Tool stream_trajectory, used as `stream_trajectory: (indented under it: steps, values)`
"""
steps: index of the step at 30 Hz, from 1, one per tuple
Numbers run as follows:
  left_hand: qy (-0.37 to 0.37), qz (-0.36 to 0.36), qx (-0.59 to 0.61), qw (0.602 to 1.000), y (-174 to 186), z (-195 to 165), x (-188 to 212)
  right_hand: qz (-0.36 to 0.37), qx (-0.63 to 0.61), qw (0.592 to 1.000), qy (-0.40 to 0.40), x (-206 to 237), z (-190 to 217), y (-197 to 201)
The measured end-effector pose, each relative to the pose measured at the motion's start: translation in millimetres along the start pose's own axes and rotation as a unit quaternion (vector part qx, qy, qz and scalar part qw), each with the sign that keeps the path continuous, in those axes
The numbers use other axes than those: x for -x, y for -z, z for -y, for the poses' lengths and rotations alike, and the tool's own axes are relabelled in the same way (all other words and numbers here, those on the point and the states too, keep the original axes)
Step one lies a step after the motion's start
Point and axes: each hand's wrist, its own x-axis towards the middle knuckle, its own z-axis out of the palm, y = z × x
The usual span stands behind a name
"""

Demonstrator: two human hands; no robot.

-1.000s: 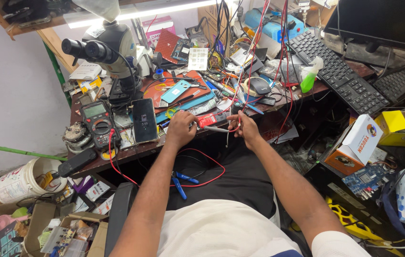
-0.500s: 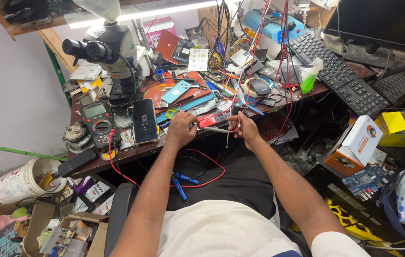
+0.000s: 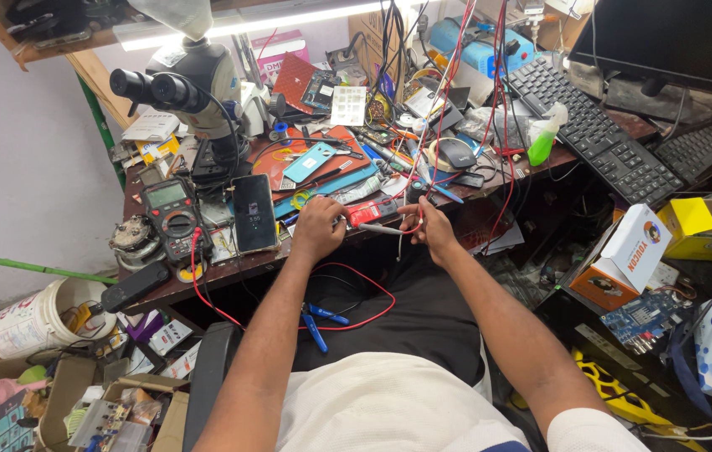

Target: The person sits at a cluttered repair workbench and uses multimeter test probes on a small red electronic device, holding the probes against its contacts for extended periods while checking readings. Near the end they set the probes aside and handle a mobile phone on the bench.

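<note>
Cluttered workbench (image 3: 205,276), thin red-handled tool (image 3: 370,219) between left hand (image 3: 319,228) and right hand (image 3: 428,224).

Bright overhead tube light (image 3: 272,21), sharp, wide-angle warp.

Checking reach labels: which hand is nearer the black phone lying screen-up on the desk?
Left. The left hand sits just right of the black phone; the right hand is farther right, beyond the red tool.

I'm at an electronics repair workshop: my surface (image 3: 205,272) is crowded with a microscope (image 3: 192,79), a multimeter (image 3: 173,219), a dark phone (image 3: 254,213), loose wires and small tools, with keyboards (image 3: 594,134) far right and circuit boards (image 3: 653,318) lying on the floor.
</note>
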Motion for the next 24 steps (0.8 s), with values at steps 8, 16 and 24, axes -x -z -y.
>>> stream_trajectory:
  steps: [8, 16, 24]
  values:
    - [0.013, 0.012, -0.002, 1.000, -0.5, -0.2, 0.1, 0.003, -0.003, 1.000, -0.003, 0.7, 0.1, -0.2]
    - [0.019, 0.017, -0.004, 1.000, 1.0, -0.1, -0.5, 0.000, 0.001, 1.000, -0.003, 0.4, 0.9, -2.1]
    - [0.011, 0.012, 0.002, 1.000, 0.4, 0.2, 0.2, 0.000, 0.002, 1.000, -0.006, 0.6, -0.1, -1.4]
